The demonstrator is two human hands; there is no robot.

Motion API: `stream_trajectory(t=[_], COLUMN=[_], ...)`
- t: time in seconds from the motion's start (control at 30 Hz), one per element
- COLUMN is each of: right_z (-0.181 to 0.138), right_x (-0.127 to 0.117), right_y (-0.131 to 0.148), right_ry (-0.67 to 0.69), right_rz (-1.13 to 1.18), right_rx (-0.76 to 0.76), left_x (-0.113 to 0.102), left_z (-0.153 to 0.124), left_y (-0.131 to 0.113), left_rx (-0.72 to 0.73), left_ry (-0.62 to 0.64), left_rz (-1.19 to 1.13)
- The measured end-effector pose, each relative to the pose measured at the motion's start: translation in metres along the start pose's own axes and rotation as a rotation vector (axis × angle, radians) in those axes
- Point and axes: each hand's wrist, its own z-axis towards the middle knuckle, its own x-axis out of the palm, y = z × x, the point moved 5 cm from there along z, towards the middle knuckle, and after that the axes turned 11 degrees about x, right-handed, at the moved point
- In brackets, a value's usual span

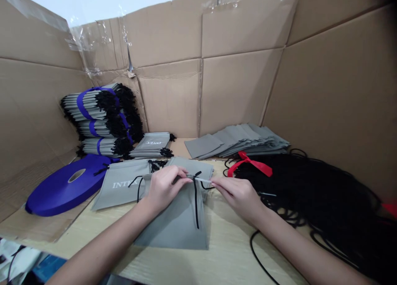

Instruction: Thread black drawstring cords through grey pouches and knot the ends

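Note:
My left hand [166, 183] is closed on the top edge of a grey fabric drawstring bag [173, 223] that hangs down over the table. At the bag's upper right corner, my right hand [237, 194] pinches a thin pale threading rod [203, 180]. The rod's near end meets the bag's top hem; how far it runs inside is hidden. A black cord [196, 206] dangles from that corner, and another loop shows left of my left hand. Just behind lies a grey bag printed INTEX [120, 185].
A purple ribbon roll [58, 190] lies at left, before banded stacks of bags [88, 107]. A smaller bag stack [151, 143] stands mid-back. Flat grey pouches [238, 138] fan out behind. Black cords [310, 194] tied with red ribbon [254, 165] heap at right. Cardboard walls [170, 94] enclose the table.

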Motion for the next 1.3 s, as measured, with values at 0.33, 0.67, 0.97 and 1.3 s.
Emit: stream_trajectory(t=[0.33, 0.67, 0.97, 1.3], right_z=[0.000, 0.006, 0.002, 0.004], right_x=[-0.003, 0.001, 0.008, 0.023], right_y=[0.003, 0.012, 0.021, 0.003], right_ry=[-0.011, 0.205, 0.243, 0.376], right_rz=[-0.143, -0.315, -0.427, -0.007], right_rx=[-0.062, -0.106, -0.201, 0.312], left_x=[0.007, 0.032, 0.040, 0.028], left_z=[0.004, -0.008, -0.012, -0.003], left_y=[-0.010, 0.001, -0.004, 0.004], left_rx=[0.004, 0.020, 0.121, -0.014], left_ry=[0.199, 0.478, 0.620, 0.492], left_rz=[0.100, 0.282, 0.399, 0.272])
